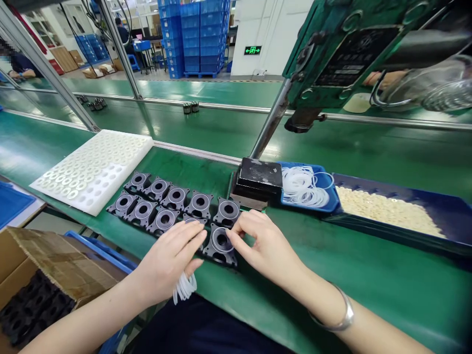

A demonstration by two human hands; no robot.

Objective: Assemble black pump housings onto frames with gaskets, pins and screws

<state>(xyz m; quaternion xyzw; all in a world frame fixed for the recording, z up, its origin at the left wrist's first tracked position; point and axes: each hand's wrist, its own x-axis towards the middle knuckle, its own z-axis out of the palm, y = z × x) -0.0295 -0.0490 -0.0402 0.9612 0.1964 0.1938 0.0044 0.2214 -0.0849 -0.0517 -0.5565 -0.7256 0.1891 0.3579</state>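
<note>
Bench: two rows of black housings along the front edge.
Right hand at the right end of the front row, fingertips bunched (can't tell if gripping anything); left hand over that row, fingers grasping white rings, which dangle beneath by the bench's front edge.

Your table is plain green; the parts, black with pale circular outlines; the rings, milky white; their tray, blue; the washers, cream; the longer tray, navy; the board, white, patterned with rounds in rows; your bracelet, silver.
</note>
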